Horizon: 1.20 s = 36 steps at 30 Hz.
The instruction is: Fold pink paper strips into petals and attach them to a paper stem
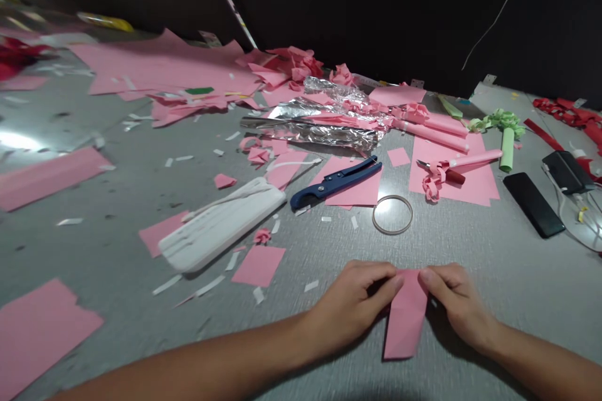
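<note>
A narrow rectangle of pink paper point(406, 319) hangs between my two hands near the front of the grey table. My left hand point(360, 291) pinches its upper left corner between thumb and fingers. At the upper right corner my right hand point(458, 297) grips it the same way. The strip looks folded, with its lower end pointing toward me. Just beyond my hands lies a round bangle-like ring point(392, 233). A blue-handled cutting tool point(336, 185) rests on pink sheets further off.
A white power strip or case point(223, 225) lies to the left among paper scraps. Crumpled foil point(315, 128) and pink paper pieces spread across the back. To the right are a black phone point(533, 205), a green paper roll with curled strips point(506, 149) and a cable.
</note>
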Available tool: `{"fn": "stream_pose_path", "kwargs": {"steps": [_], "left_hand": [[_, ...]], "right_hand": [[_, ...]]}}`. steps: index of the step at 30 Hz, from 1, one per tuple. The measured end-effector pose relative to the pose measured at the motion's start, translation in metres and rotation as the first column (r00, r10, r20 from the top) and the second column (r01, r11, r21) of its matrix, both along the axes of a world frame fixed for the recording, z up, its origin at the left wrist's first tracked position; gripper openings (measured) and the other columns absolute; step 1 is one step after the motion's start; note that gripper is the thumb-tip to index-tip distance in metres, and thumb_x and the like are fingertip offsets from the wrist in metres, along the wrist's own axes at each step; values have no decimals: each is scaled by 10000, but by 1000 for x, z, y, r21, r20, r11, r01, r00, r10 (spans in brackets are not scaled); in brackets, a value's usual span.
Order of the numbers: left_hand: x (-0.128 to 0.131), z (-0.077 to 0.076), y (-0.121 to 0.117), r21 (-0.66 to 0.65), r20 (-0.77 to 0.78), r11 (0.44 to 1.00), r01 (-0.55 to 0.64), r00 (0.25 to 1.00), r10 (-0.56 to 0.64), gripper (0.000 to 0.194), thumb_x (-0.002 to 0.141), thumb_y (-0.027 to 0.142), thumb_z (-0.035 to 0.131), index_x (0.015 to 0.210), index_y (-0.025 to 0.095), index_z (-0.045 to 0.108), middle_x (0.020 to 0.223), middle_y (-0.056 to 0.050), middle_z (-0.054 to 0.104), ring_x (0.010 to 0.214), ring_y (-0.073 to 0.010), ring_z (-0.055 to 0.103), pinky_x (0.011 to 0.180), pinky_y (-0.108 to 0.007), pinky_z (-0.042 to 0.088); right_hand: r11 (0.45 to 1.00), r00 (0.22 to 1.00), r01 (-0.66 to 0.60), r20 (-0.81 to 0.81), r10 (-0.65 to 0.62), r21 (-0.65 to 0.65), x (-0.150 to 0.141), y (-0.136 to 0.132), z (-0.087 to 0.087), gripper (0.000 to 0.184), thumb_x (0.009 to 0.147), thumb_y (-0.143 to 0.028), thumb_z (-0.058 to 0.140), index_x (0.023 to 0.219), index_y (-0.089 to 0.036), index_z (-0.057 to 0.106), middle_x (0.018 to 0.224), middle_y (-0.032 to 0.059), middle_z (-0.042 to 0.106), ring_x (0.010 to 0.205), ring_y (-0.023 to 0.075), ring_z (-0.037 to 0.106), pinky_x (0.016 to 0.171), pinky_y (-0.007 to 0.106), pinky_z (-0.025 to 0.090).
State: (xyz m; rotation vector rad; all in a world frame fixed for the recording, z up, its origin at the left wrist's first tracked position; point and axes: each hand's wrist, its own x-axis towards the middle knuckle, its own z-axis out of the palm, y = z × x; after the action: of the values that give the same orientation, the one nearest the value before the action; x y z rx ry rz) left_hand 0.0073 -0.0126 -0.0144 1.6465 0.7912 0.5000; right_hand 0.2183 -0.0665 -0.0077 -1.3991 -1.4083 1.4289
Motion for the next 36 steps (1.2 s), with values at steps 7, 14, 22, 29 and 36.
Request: {"fn": "stream_pose_path", "kwargs": {"steps": [7, 14, 22, 29, 36], "left_hand": [[-2, -2, -1, 10, 29, 997, -76, 997, 76, 407, 1074, 416, 542, 788, 167, 691, 689, 12, 616, 655, -132, 526, 675, -267, 389], [-1, 1, -2, 18, 70, 995, -102, 992, 101, 362, 1062, 385, 564, 810, 170, 710, 728, 6, 658, 690, -136, 555, 700, -268, 404], [-1, -6, 0, -100, 84, 985, -138, 986, 146, 404, 1055, 442, 549, 771, 168, 637, 720, 24, 561, 692, -135, 487, 670, -267, 380], [-2, -6, -1, -133, 124, 980, -147, 979, 164, 381, 1044, 436, 571, 783, 169, 647, 709, 29, 547, 681, -132, 484, 665, -267, 382], [0, -3, 0, -210, 142, 957, -201, 962, 233, 405, 1033, 467, 580, 760, 173, 634, 685, 29, 529, 654, -134, 474, 632, -271, 375]], "right_hand": [[996, 996, -75, 48, 73, 50, -1, -1, 3, 666, 1033, -746, 485, 624, -220, 474, 642, -28, 346, 586, 135, 303, 547, 294, 265], [997, 993, -77, 88, 75, 18, 1, -3, -6, 683, 1061, -738, 439, 612, -236, 325, 628, -43, 260, 566, 117, 245, 523, 285, 212], [984, 984, -159, 92, 152, 82, 2, -4, -7, 621, 1086, -605, 524, 621, -220, 379, 644, -46, 269, 574, 111, 250, 533, 270, 230], [986, 987, -145, 86, 138, 79, 3, -4, -8, 624, 1094, -596, 513, 618, -224, 356, 643, -49, 251, 563, 108, 237, 524, 271, 223], [986, 984, -151, 108, 143, 72, 3, -5, -10, 615, 1099, -582, 503, 624, -227, 338, 644, -47, 251, 565, 111, 237, 525, 278, 204]]}}
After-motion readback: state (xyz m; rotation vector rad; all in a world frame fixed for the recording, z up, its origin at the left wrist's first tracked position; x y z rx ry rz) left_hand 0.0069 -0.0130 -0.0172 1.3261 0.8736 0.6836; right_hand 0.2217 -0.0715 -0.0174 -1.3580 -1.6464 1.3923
